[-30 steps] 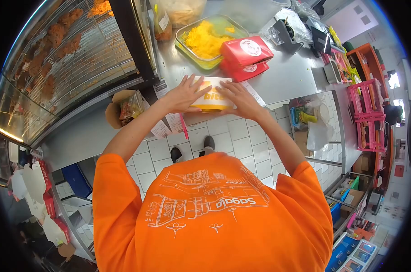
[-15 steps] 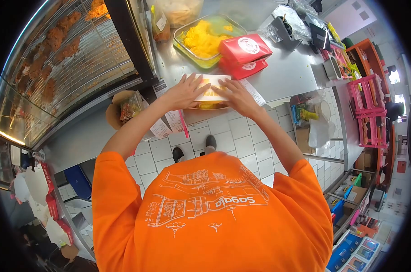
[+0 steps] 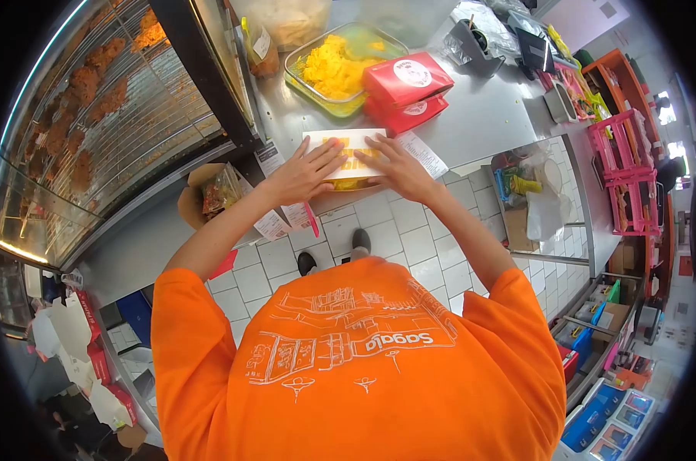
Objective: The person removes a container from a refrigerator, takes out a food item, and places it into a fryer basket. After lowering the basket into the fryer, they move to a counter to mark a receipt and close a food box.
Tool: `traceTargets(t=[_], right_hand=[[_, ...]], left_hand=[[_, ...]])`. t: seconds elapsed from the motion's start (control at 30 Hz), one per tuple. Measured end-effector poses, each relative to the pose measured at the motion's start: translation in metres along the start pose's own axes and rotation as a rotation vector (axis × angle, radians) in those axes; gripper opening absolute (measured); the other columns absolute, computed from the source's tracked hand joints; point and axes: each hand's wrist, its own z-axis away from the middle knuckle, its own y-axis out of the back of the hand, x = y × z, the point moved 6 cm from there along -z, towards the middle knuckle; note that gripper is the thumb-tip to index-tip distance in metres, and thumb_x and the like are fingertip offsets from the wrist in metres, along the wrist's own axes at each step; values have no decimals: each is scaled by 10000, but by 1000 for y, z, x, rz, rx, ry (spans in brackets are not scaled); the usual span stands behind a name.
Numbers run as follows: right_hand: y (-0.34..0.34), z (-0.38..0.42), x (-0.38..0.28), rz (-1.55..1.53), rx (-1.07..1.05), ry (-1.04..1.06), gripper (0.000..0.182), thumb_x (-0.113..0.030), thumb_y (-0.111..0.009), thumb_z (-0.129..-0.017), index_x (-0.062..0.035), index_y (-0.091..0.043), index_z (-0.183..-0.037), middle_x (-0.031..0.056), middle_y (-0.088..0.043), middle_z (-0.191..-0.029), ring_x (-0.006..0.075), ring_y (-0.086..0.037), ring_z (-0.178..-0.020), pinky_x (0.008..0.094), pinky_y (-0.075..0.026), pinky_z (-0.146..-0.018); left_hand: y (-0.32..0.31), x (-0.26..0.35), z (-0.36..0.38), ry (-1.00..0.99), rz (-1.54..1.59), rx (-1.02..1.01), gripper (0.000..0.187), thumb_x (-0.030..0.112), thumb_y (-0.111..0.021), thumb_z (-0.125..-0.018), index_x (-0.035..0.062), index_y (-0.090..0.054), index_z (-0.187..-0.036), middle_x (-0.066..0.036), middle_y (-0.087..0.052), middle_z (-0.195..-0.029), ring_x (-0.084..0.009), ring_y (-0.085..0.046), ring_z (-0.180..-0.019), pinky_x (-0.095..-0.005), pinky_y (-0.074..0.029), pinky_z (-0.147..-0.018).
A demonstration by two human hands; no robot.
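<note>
A small food box (image 3: 343, 141) lies at the counter's near edge, its white lid printed with yellow lettering and its front side yellow. My left hand (image 3: 305, 174) rests on the left part of the lid, fingers spread flat toward the middle. On the right part lies my right hand (image 3: 401, 166), its fingers stretched across the lid's corner. Just behind the box, two red cartons (image 3: 409, 80) with round white labels are stacked. A printed paper slip (image 3: 426, 156) sticks out beside my right hand.
A glass dish (image 3: 288, 64) of yellow rice stands at the back. On the left is a heated display case (image 3: 133, 154) with fried pieces on racks, and below it an open brown carton (image 3: 198, 192). More receipts (image 3: 272, 223) hang at the counter edge over the tiled floor (image 3: 340, 238).
More of the printed lid shows between my hands, and both hands sit slightly lower in view. The whole view has shifted a little. Both hands stay on the box.
</note>
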Motion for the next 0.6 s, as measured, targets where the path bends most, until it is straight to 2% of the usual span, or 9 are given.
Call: traceTargets(t=[0.07, 0.17, 0.27, 0.4, 0.6], right_hand=[[1, 1, 0, -29, 2, -1, 606, -312, -617, -884, -251, -398, -1446, 124, -359, -1482, 359, -349, -1332, 444, -300, -1117], [-1, 1, 1, -25, -18, -2, 613, -368, -599, -891, -264, -384, -1455, 123, -341, -1493, 359, -325, -1349, 452, -286, -1123], [-4, 2, 3, 7, -56, 0, 629, -421, -571, -898, -273, -353, -1470, 120, -300, -1516, 356, -283, -1375, 460, -264, -1134], [-7, 5, -2, 57, -66, -7, 642, -433, -551, -907, -275, -318, -1485, 109, -241, -1543, 348, -227, -1405, 459, -247, -1145], [-15, 4, 4, 86, -52, -10, 633, -398, -557, -908, -269, -323, -1482, 99, -234, -1547, 342, -212, -1415, 459, -247, -1149]], left_hand=[[4, -1, 4, 77, 105, -3, 698, 361, -591, -892, 60, -311, -1456, -137, -287, -1525, -279, -204, -1443, -581, -194, -1133], [-7, -2, 0, 80, 90, -57, 803, 418, -620, -854, 109, -245, -1494, -109, -225, -1556, -268, -152, -1458, -624, -150, -1125], [-14, -3, -3, 68, 86, 17, 835, 384, -685, -797, 124, -286, -1482, -89, -234, -1556, -258, -183, -1453, -629, -123, -1129], [-23, -3, -1, 68, 61, 55, 807, 368, -688, -794, 143, -314, -1473, -69, -260, -1549, -248, -197, -1450, -634, -112, -1129], [-21, 9, -5, 217, 85, 134, 667, 332, -686, -803, 227, -435, -1411, -22, -331, -1520, -217, -259, -1429, -694, -111, -1090]])
